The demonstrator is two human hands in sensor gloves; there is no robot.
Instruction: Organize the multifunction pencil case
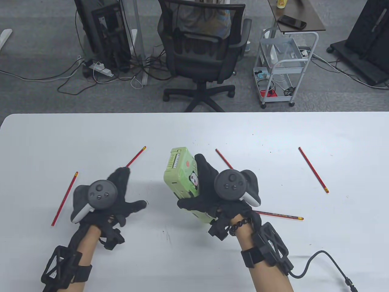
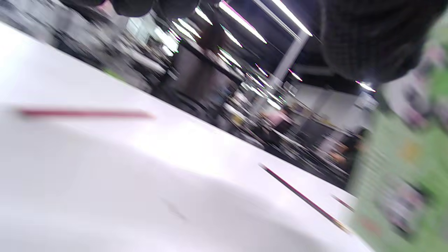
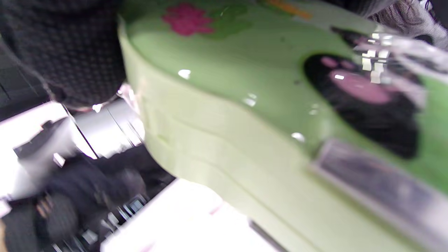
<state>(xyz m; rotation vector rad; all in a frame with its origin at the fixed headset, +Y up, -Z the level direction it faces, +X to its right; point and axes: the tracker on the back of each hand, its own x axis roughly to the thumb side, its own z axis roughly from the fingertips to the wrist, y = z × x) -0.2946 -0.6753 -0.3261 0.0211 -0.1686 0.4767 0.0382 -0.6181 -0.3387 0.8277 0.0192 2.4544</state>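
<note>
My right hand (image 1: pixel 194 182) grips a light green pencil case (image 1: pixel 179 170) with a panda picture, thumb on its near end and fingers over the lid. The case is tilted, near end towards me. In the right wrist view the case (image 3: pixel 245 105) fills the frame, a gloved finger (image 3: pixel 63 52) against its edge. My left hand (image 1: pixel 129 190) hovers left of the case, fingers spread, holding nothing. Several red pencils lie on the white table (image 1: pixel 334 243): one (image 1: pixel 136 156) runs out from under my left fingertips, another (image 1: pixel 64 199) lies further left. The left wrist view is blurred; it shows a pencil (image 2: pixel 84 113) and the case (image 2: pixel 402 175).
More red pencils lie right of the case: one (image 1: pixel 223 158) behind my right hand, one (image 1: pixel 313 169) far right, one (image 1: pixel 281 215) near my right wrist. A cable (image 1: pixel 331 264) trails from the right wrist strap. An office chair (image 1: pixel 203 51) and a cart (image 1: pixel 282 67) stand beyond the table.
</note>
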